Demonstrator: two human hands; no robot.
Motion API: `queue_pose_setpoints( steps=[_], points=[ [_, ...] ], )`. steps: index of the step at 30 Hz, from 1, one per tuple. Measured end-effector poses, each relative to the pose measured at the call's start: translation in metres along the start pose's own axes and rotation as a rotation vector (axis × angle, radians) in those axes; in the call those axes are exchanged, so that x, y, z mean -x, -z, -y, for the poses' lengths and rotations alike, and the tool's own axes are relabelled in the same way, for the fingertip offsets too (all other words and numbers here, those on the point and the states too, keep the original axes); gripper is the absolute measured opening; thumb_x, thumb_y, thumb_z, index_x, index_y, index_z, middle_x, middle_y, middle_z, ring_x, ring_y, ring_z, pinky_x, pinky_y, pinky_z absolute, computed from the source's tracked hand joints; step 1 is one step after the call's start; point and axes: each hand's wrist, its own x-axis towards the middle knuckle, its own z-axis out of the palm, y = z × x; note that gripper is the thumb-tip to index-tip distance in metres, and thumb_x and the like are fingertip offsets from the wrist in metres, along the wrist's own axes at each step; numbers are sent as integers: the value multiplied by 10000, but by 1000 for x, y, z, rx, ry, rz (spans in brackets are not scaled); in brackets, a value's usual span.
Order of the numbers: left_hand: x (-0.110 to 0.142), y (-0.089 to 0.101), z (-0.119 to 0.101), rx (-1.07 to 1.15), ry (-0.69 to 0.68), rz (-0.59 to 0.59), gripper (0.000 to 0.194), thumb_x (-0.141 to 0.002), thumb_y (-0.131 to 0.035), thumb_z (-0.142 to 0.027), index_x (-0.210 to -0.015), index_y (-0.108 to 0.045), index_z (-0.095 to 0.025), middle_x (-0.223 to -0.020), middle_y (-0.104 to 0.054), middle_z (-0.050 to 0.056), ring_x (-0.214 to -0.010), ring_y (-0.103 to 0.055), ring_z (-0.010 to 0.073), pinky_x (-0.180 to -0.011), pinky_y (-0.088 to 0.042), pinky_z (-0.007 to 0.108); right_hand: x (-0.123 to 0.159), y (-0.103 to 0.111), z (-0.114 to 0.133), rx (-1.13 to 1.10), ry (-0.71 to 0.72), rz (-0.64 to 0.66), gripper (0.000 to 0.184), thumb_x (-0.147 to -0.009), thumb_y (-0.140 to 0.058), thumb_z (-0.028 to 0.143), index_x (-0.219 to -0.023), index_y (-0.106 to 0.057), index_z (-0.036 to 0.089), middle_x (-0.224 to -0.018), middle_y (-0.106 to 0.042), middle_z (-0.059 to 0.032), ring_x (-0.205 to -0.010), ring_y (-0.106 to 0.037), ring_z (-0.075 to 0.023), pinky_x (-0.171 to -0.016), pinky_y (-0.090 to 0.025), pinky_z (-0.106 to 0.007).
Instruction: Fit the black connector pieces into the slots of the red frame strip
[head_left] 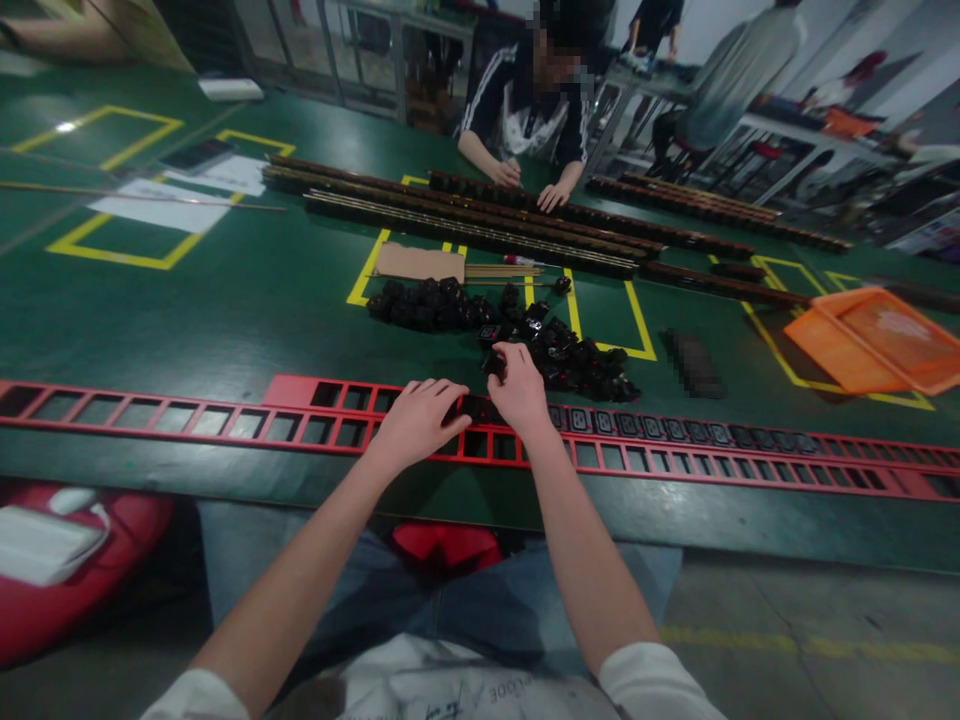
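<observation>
A long red slotted frame (300, 425) lies along the near side of the table, with a row of black square socket-like blocks (626, 424) set in its upper row of openings. My left hand (420, 420) rests over the frame, thumb and fingers curled about a black block (474, 407) seated there. Just right of it, my right hand (519, 385) pinches another black block (496, 364) above the frame's far edge; my fingers partly hide it. Beyond my hands spreads a loose heap of black blocks (427, 305).
Long dark strips (465, 225) lie across the table, with a co-worker's hands (553, 195) at them. Cardboard (420, 262) and thin rods (502, 271) lie behind the heap. An orange basket (862, 345) stands right. Papers (161, 205) lie left.
</observation>
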Motion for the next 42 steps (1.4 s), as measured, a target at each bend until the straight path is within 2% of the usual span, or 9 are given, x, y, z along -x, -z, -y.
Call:
queue_pose_setpoints(
  steps=[3, 8, 11, 16, 22, 32, 35, 38, 42],
  points=[
    [0, -1, 0, -10, 7, -5, 404, -951, -507, -429, -1292, -522, -214, -1217, -647, 86, -1110, -587, 266, -931, -432, 417, 3, 1, -1, -70, 125, 7, 430, -807, -488, 92, -1215, -571, 199, -1189, -536, -94, -984, -606, -204, -849, -532, -331],
    [0, -2, 1, 32, 66, -60, 553, -967, -456, -434, -1436, -361, -158, -1332, -569, 156, -1178, -566, 300, -959, -450, 445, 9, 5, 7, -128, 310, 34, 409, -873, -492, 122, -1264, -572, 211, -1199, -531, -99, -1110, -574, -210, -939, -524, -344],
    [0, -3, 3, 83, 79, -64, 537, -954, -483, -403, -1415, -374, -149, -1315, -577, 161, -1168, -578, 308, -961, -464, 459, 15, 7, 14, -107, 377, 80, 385, -895, -479, 119, -1251, -589, 217, -1192, -552, -108, -1119, -564, -221, -953, -522, -379],
    [-1, -2, 9, 232, 138, -102, 490, -894, -585, -345, -1335, -443, -184, -1302, -595, 130, -1184, -588, 287, -990, -477, 448, 29, 3, 20, -160, 396, 62, 318, -930, -434, 119, -1163, -625, 221, -1153, -574, -111, -1095, -580, -210, -931, -532, -379],
    [-3, 3, 7, 377, 212, -161, 439, -827, -659, -285, -1229, -501, -205, -1168, -648, 78, -1077, -636, 244, -932, -516, 403, 35, 2, 18, -304, 369, -31, 227, -955, -440, 163, -1115, -587, 230, -1223, -571, -118, -1174, -570, -195, -971, -520, -373],
    [-3, 4, 9, 466, 244, -228, 376, -767, -716, -261, -1097, -541, -219, -1066, -647, 33, -975, -644, 207, -877, -532, 367, 38, 7, 20, -386, 311, 46, 184, -950, -381, 157, -1029, -531, 229, -1222, -586, -127, -1073, -615, -189, -861, -548, -363],
    [-3, 5, 9, 471, 211, -250, 468, -769, -710, -257, -1196, -521, -226, -1120, -610, 39, -1012, -626, 206, -899, -522, 362, 36, 8, 20, -387, 301, -63, 157, -952, -382, 178, -987, -525, 231, -1134, -611, -115, -1073, -611, -203, -877, -536, -385],
    [-3, 7, 6, 410, 178, -199, 531, -788, -682, -260, -1287, -501, -254, -1180, -559, 46, -1078, -601, 219, -923, -505, 369, 35, 7, 17, -342, 186, -222, 155, -965, -358, 224, -919, -505, 233, -1021, -618, -105, -999, -624, -212, -846, -532, -395],
    [-2, 10, 2, 358, 164, -112, 473, -765, -688, -275, -1211, -528, -265, -1151, -562, 30, -1047, -608, 225, -889, -501, 369, 35, 4, 13, -329, 45, -296, 170, -967, -335, 246, -923, -498, 228, -968, -607, -80, -800, -627, -177, -746, -533, -355]
  ],
)
